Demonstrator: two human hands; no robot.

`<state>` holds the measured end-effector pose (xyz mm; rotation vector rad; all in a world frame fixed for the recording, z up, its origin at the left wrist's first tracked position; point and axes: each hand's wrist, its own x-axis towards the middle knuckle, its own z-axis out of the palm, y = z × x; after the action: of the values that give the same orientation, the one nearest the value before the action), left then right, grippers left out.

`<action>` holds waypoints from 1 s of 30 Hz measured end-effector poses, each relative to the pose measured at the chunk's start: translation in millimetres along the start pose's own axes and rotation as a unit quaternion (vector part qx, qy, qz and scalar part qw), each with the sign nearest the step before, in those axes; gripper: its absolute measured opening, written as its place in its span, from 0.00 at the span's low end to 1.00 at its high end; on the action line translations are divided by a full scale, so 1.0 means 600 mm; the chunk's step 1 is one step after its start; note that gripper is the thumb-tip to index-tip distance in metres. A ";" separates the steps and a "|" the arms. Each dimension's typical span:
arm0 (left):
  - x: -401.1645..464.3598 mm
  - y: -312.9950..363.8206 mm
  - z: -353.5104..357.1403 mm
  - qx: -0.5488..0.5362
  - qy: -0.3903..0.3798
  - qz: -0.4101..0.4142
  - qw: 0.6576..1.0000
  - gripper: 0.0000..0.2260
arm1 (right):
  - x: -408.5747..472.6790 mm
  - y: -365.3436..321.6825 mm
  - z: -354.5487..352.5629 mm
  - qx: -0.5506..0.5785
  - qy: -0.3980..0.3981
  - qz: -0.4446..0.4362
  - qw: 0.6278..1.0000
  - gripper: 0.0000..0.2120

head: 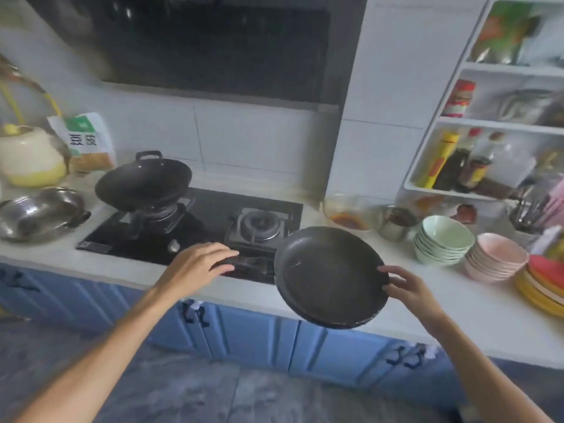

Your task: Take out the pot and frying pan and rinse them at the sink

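Two burners sit on the black stove [195,227] sunk into the desk [457,300]; the dark wok-like pot [143,184] rests on the left one. Nearer, the frying pan [329,276] is tilted above the desk edge, the right hand [409,291] with fingers clamped on its rim. The left hand [195,264] hovers beside it, fingers apart.

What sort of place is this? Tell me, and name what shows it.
A home kitchen, most likely: a black two-burner gas hob set in a pale countertop, a dark range hood above, and stacked green bowls.
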<state>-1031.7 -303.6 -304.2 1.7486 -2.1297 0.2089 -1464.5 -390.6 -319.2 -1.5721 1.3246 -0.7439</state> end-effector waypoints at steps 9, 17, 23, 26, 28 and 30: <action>0.135 0.025 0.228 -0.056 -0.146 -0.013 0.988 0.15 | 0.100 0.171 0.004 -0.009 0.084 0.127 0.988 0.20; 0.172 0.035 0.332 -0.069 -0.213 -0.060 0.973 0.14 | 0.150 0.254 0.020 0.010 0.119 0.171 0.978 0.21; 0.161 0.018 0.362 -0.087 -0.224 -0.051 0.969 0.14 | 0.145 0.267 0.055 -0.014 0.136 0.192 0.972 0.21; 0.154 0.010 0.380 -0.096 -0.218 -0.048 0.970 0.14 | 0.146 0.275 0.072 -0.041 0.111 0.222 0.968 0.23; 0.151 0.005 0.386 -0.098 -0.215 -0.050 0.970 0.14 | 0.146 0.272 0.078 -0.079 0.089 0.236 0.964 0.23; 0.149 0.004 0.388 -0.095 -0.208 -0.045 0.973 0.14 | 0.128 0.265 0.081 -0.103 0.072 0.240 0.962 0.23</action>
<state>-1092.8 -464.9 -484.1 1.8949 -2.2452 -0.4078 -1468.4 -451.4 -491.5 -1.2867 1.8515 -0.4290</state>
